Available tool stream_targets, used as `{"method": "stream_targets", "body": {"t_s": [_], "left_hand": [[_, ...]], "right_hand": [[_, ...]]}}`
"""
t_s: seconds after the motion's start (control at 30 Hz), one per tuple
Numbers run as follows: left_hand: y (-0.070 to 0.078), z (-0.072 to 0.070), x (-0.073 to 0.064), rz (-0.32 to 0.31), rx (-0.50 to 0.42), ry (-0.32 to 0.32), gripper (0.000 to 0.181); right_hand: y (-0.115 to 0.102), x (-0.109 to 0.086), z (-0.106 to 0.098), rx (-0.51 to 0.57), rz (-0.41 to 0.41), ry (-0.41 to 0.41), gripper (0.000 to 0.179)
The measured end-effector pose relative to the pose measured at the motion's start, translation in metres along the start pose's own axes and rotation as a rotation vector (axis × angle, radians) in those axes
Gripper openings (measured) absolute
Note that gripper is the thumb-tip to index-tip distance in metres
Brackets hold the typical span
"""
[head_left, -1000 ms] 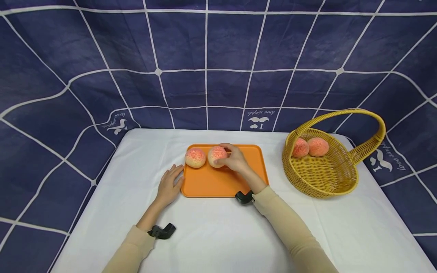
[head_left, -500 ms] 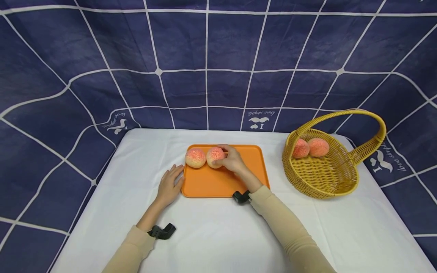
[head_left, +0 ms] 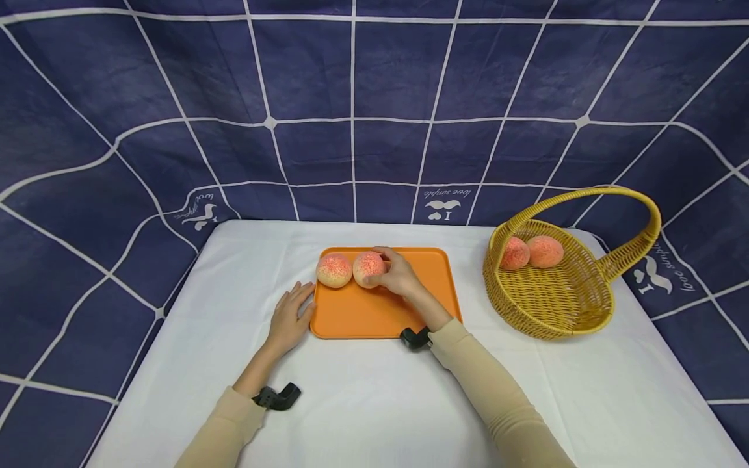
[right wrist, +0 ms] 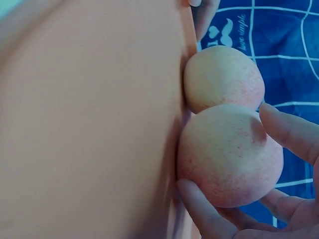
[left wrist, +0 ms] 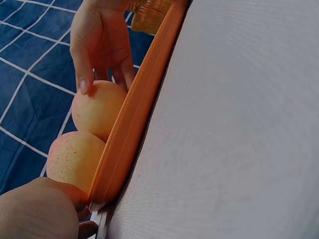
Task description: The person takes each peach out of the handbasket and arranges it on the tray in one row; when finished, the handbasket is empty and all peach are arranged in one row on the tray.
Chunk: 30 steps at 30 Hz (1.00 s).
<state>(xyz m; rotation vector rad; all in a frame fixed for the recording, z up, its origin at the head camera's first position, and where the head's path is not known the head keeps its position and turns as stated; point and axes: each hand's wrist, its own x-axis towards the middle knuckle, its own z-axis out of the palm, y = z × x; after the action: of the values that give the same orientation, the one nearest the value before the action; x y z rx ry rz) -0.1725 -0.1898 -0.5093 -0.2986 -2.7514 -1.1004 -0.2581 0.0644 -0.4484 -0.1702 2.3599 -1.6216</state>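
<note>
On the orange tray (head_left: 374, 315) two pink-and-cream peaches sit side by side near the back left. My right hand (head_left: 400, 274) grips the right peach (right wrist: 229, 157), thumb on one side and fingers round the other. The left peach (head_left: 334, 270) lies right against it in the right wrist view. My left hand (head_left: 289, 320) rests on the white cloth with its fingers extended, fingertips right at the tray's left rim. In the left wrist view, part of the left hand (left wrist: 40, 209) shows beside the tray corner, its fingertips partly hidden.
A yellow wicker basket (head_left: 547, 328) with a tall handle stands at the right of the white-covered table (head_left: 363, 403). Inside it are two pink peaches, one of them this peach (head_left: 545, 252). A blue checked cloth (head_left: 386, 156) hangs behind the table.
My right hand has moved slightly left with its peach, bringing it up against the left peach. The left hand has stayed in place.
</note>
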Motion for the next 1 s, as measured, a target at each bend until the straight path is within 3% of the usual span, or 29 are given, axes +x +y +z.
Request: {"method": "stream_targets", "body": {"t_s": [0.4, 0.6, 0.87, 1.0], "left_hand": [[-0.001, 0.002, 0.001, 0.009, 0.005, 0.006, 0.045], [-0.003, 0.002, 0.001, 0.006, 0.003, 0.011, 0.045], [-0.003, 0.002, 0.002, -0.014, -0.002, -0.012, 0.045], [-0.002, 0.001, 0.002, -0.018, -0.001, -0.018, 0.046]], "right_hand": [[-0.008, -0.034, -0.035, -0.004, 0.014, 0.037, 0.078], [-0.002, -0.071, -0.065, 0.016, -0.035, 0.069, 0.077], [0.004, -0.130, -0.112, 0.051, -0.185, 0.075, 0.069], [-0.001, -0.155, -0.143, 0.005, -0.209, 0.151, 0.066]]}}
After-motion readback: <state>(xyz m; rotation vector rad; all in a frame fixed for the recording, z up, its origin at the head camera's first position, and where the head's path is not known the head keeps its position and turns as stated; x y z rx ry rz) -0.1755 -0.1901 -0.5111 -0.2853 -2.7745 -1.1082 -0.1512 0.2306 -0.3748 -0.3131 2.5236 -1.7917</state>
